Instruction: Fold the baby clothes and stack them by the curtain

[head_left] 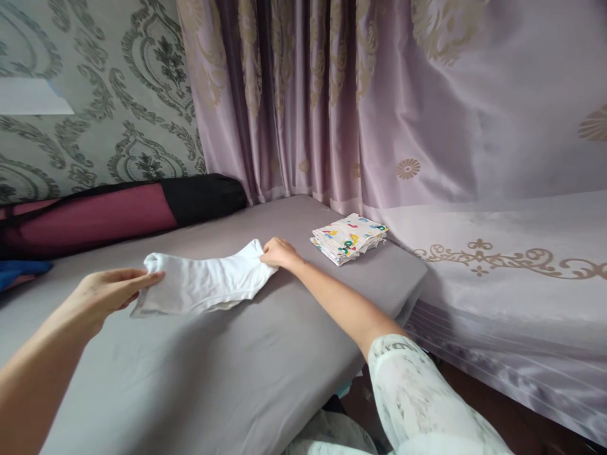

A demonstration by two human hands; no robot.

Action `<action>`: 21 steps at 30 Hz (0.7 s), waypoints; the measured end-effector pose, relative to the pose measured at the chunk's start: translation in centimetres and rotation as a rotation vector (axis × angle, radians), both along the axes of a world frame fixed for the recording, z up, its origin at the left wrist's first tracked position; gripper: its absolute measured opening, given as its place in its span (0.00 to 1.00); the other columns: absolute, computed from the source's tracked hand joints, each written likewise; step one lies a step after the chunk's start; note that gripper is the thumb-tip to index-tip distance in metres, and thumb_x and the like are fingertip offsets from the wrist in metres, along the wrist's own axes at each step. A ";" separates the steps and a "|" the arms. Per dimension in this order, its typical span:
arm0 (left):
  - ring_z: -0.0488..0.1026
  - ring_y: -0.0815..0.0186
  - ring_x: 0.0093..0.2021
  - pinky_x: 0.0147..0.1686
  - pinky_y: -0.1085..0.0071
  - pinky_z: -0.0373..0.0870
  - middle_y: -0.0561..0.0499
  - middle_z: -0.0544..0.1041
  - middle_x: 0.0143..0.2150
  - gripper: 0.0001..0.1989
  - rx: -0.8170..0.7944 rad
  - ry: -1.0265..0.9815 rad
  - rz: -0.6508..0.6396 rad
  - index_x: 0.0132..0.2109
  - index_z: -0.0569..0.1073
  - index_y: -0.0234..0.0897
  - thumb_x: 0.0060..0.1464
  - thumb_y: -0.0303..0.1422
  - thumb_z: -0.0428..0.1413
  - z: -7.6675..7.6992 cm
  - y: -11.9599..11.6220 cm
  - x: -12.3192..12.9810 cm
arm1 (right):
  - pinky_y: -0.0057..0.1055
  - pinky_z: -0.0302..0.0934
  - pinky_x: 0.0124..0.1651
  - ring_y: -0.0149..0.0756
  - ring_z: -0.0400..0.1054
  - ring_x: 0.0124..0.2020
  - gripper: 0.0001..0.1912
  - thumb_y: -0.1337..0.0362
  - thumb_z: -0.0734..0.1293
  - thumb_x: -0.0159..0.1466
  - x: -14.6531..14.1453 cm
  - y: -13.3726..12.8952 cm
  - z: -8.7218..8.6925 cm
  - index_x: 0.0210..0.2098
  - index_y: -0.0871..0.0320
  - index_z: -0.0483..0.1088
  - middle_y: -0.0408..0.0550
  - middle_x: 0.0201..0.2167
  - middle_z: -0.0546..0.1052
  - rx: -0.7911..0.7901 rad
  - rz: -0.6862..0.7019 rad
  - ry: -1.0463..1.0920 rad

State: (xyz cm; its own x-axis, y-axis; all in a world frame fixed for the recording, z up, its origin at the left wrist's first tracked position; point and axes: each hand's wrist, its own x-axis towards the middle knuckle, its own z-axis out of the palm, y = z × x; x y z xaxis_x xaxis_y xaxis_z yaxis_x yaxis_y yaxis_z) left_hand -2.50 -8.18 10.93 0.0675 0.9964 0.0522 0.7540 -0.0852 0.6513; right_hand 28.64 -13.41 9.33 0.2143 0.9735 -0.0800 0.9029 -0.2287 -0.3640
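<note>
A small white cloth (pixel 203 281), soft and doubled over with a seam along its lower edge, is stretched between my two hands just above the bed. My left hand (pixel 118 287) pinches its left end between thumb and fingers. At the opposite upper corner, my right hand (pixel 281 253) grips the edge with curled fingers. What kind of garment it is, I cannot tell. To the right of my right hand, a neat stack of folded white cloths (pixel 349 237) with colourful prints lies on the bed.
The bed (pixel 265 379) has a smooth grey sheet. Along its wall side lies a long maroon and black bag (pixel 104 212), with something blue (pixel 21 272) at the left edge. A mauve curtain (pixel 313 114) hangs behind and to the right.
</note>
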 end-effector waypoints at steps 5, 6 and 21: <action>0.54 0.73 0.20 0.20 0.77 0.47 0.59 0.60 0.16 0.18 -0.119 -0.354 -0.017 0.29 0.75 0.35 0.34 0.44 0.65 2.7 -2.6 7.9 | 0.33 0.66 0.46 0.47 0.74 0.48 0.13 0.69 0.68 0.54 5.9 -0.5 3.2 0.39 0.56 0.79 0.55 0.42 0.81 0.050 -0.163 -0.160; 0.53 0.74 0.20 0.20 0.77 0.45 0.59 0.59 0.16 0.16 -0.109 -0.391 -0.052 0.28 0.74 0.35 0.36 0.43 0.64 3.0 -3.0 9.6 | 0.34 0.67 0.46 0.47 0.75 0.46 0.12 0.71 0.69 0.53 7.2 -0.5 3.8 0.37 0.58 0.79 0.55 0.39 0.81 0.051 -0.198 -0.178; 0.56 0.75 0.15 0.17 0.77 0.49 0.61 0.59 0.15 0.11 -0.183 -0.894 -0.274 0.26 0.65 0.37 0.40 0.36 0.60 0.1 -3.8 30.2 | 0.27 0.70 0.24 0.36 0.74 0.23 0.10 0.68 0.62 0.65 22.7 -3.4 8.3 0.40 0.68 0.72 0.55 0.25 0.77 0.369 -0.739 0.474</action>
